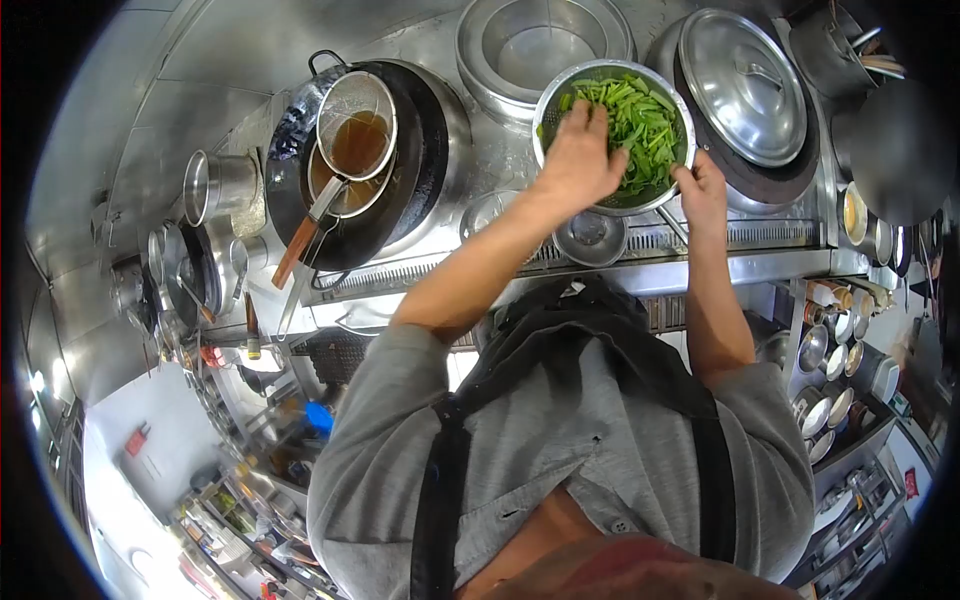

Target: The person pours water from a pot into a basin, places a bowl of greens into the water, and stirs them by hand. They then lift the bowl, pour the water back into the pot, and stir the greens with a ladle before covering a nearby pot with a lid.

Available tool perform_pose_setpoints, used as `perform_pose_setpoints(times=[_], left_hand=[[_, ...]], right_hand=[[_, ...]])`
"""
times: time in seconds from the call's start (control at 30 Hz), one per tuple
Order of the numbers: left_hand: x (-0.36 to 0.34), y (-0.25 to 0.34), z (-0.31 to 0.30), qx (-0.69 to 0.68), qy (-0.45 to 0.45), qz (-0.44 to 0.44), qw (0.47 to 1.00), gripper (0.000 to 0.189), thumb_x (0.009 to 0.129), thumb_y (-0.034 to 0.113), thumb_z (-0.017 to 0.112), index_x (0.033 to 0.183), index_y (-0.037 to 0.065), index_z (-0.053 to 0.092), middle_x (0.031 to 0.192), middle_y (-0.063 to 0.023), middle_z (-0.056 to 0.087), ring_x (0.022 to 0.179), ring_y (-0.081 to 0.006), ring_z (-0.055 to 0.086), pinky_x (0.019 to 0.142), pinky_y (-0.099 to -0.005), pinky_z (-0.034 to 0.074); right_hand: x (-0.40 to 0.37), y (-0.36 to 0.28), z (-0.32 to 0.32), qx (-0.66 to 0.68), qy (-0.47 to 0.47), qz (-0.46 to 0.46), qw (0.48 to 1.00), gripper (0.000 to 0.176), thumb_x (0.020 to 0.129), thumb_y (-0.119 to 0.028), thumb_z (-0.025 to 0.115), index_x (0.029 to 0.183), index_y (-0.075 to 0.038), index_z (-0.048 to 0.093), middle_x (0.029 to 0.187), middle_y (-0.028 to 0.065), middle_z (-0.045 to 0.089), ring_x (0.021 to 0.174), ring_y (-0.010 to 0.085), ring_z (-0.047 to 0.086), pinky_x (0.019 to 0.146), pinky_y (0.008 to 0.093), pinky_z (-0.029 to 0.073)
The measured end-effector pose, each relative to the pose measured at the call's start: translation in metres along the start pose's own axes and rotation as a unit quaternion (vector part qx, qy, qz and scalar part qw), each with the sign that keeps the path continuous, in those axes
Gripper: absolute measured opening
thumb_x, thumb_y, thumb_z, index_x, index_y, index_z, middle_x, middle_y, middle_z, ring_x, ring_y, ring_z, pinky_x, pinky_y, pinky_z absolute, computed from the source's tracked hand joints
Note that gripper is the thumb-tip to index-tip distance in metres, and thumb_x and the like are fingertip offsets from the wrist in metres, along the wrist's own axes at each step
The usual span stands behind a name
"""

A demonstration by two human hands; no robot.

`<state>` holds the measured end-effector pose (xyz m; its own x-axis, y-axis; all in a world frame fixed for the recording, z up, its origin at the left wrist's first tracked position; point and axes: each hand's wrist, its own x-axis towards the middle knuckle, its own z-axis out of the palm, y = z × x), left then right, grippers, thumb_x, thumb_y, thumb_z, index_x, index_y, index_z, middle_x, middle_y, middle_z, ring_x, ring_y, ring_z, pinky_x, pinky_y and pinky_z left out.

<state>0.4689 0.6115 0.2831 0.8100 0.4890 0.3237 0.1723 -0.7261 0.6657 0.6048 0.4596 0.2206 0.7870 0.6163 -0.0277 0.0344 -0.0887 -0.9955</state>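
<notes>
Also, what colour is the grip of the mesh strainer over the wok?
The strainer grip is reddish-brown; it shows in the head view, the only one.

Your right hand (pixel 705 192) grips; left hand (pixel 582 165) left of grip, palm down, fingers (pixel 578 120) lowered, thumb (pixel 618 165) apart; forearms (pixel 485 255) bare.

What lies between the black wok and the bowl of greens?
Head view: bare steel counter midway, a round metal dish nearer the person, a wide metal basin farther off.
</notes>
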Motion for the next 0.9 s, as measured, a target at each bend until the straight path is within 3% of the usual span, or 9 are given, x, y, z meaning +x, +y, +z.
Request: perform_pose_setpoints(times=[0.07,0.23,0.33,0.43,0.53,0.63,0.7,0.73,0.9], left_hand=[[-0.004,0.003,0.02,0.014,-0.023,-0.018,0.999,0.053,0.077,0.016,0.062,0.117,-0.015,0.045,0.12,-0.0366,0.043,0.111,-0.0471,0.047,0.096,-0.0459,0.039],[-0.02,0.009,0.032,0.005,-0.043,0.017,0.999,0.053,0.076,0.015,0.061,0.117,-0.015,0.045,0.12,-0.0366,0.043,0.111,-0.0482,0.045,0.097,-0.0453,0.038],[-0.02,0.007,0.021,-0.025,-0.064,0.022,0.997,0.052,0.076,0.012,0.061,0.119,-0.013,0.045,0.121,-0.036,0.042,0.112,-0.0482,0.044,0.098,-0.045,0.038],[-0.016,0.005,-0.001,0.001,-0.044,0.059,0.997,0.042,0.075,0.007,0.06,0.115,-0.006,0.053,0.118,-0.0299,0.049,0.109,-0.0425,0.05,0.094,-0.043,0.042],[0.0,-0.011,-0.034,0.004,0.032,0.057,0.998,0.026,0.074,0.001,0.058,0.1,0.005,0.064,0.104,-0.0159,0.063,0.093,-0.0308,0.061,0.081,-0.0379,0.05],[0.028,-0.041,-0.049,0.036,0.069,0.04,0.996,0.023,0.073,0.005,0.062,0.096,0.005,0.064,0.1,-0.0152,0.063,0.091,-0.0311,0.06,0.079,-0.0383,0.05],[0.046,-0.057,-0.049,0.136,0.11,0.018,0.984,0.025,0.071,0.013,0.067,0.094,0.004,0.063,0.094,-0.0145,0.062,0.089,-0.0313,0.059,0.078,-0.0391,0.049],[0.051,-0.063,-0.045,0.136,0.112,0.02,0.984,0.025,0.071,0.013,0.067,0.094,0.004,0.063,0.094,-0.0145,0.062,0.089,-0.0313,0.059,0.078,-0.0391,0.049],[0.059,-0.071,-0.03,0.225,0.025,-0.034,0.973,0.045,0.068,0.023,0.072,0.103,0.002,0.055,0.092,-0.017,0.06,0.091,-0.0341,0.058,0.079,-0.0416,0.048]], right_hand=[[0.003,0.002,0.008,0.007,0.007,-0.005,1.0,0.012,0.076,-0.009,0.059,0.084,0.0,0.062,0.065,0.0002,0.055,0.057,0.0071,0.044,0.052,0.0235,0.036],[0.007,0.015,0.004,-0.078,0.006,0.032,0.996,0.011,0.073,-0.009,0.058,0.079,-0.001,0.06,0.061,0.0009,0.052,0.055,0.008,0.044,0.049,0.0258,0.035],[0.007,0.014,0.006,-0.027,0.001,0.036,0.999,0.009,0.075,-0.007,0.057,0.081,-0.001,0.06,0.063,-0.0001,0.053,0.056,0.007,0.045,0.05,0.0248,0.036],[0.009,0.009,0.009,0.002,-0.01,0.018,1.0,0.008,0.077,-0.005,0.056,0.082,-0.001,0.061,0.065,-0.0011,0.055,0.056,0.0061,0.046,0.051,0.0234,0.037],[0.009,-0.002,0.011,0.027,0.003,0.021,0.999,0.008,0.077,-0.005,0.056,0.082,0.0,0.061,0.066,-0.0011,0.055,0.057,0.0063,0.046,0.052,0.0233,0.037],[0.017,0.006,0.005,-0.034,-0.025,0.041,0.998,0.012,0.079,-0.001,0.053,0.087,0.0,0.061,0.078,0.0003,0.06,0.068,0.0064,0.051,0.063,0.0219,0.041],[0.02,0.014,0.005,-0.063,-0.046,0.033,0.996,0.01,0.078,-0.002,0.054,0.086,0.0,0.06,0.076,0.0001,0.059,0.066,0.0063,0.051,0.062,0.0214,0.04],[0.016,-0.003,0.015,-0.034,-0.017,0.023,0.999,0.013,0.073,-0.011,0.057,0.079,0.001,0.061,0.062,0.003,0.056,0.056,0.0094,0.047,0.052,0.0256,0.038],[0.015,-0.005,0.023,-0.062,-0.013,0.009,0.998,0.016,0.072,-0.013,0.058,0.079,0.001,0.061,0.061,0.0058,0.056,0.055,0.0118,0.048,0.052,0.0269,0.038]])
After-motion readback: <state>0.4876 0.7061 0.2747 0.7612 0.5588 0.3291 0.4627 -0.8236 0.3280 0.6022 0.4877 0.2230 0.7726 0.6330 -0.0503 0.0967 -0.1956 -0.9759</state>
